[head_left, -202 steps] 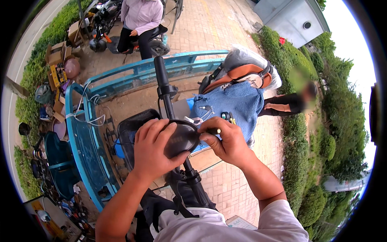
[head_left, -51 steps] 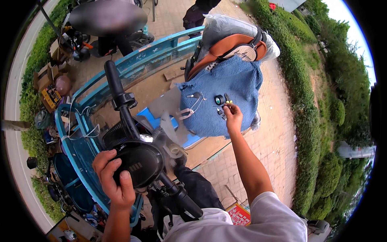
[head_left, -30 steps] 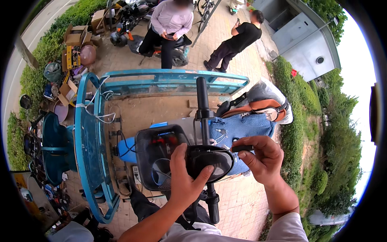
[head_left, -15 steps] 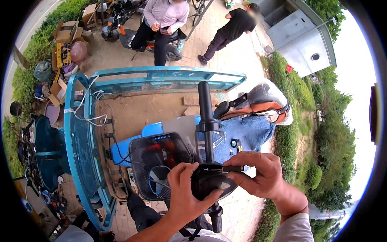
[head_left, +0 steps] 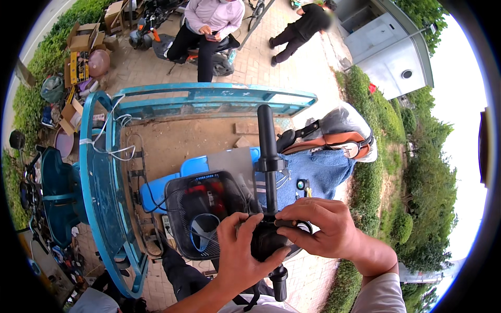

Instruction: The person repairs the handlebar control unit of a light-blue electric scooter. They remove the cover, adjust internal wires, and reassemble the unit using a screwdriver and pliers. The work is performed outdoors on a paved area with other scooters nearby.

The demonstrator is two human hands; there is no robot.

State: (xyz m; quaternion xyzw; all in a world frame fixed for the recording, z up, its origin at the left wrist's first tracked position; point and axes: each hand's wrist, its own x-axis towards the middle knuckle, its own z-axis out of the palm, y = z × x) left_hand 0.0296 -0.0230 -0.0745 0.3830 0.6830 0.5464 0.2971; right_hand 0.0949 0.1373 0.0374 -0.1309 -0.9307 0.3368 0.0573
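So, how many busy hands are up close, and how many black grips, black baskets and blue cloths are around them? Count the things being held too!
Hands: 2 (left hand, right hand)
Black grips: 2 (upper grip, lower grip)
Black basket: 1
Blue cloth: 1
Things held: 2 (black housing, slim dark piece)
Total: 8

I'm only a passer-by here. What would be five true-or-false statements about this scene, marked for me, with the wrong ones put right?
1. The right hand pinches a small dark rod. True.
2. The left hand is holding a phone. False: it is on the black rounded housing.
3. A black basket is to the left of that housing. True.
4. The cloth under the orange-brown bag is bright red. False: the cloth is blue.
5. A person in a pale top sits beyond the teal rail. True.
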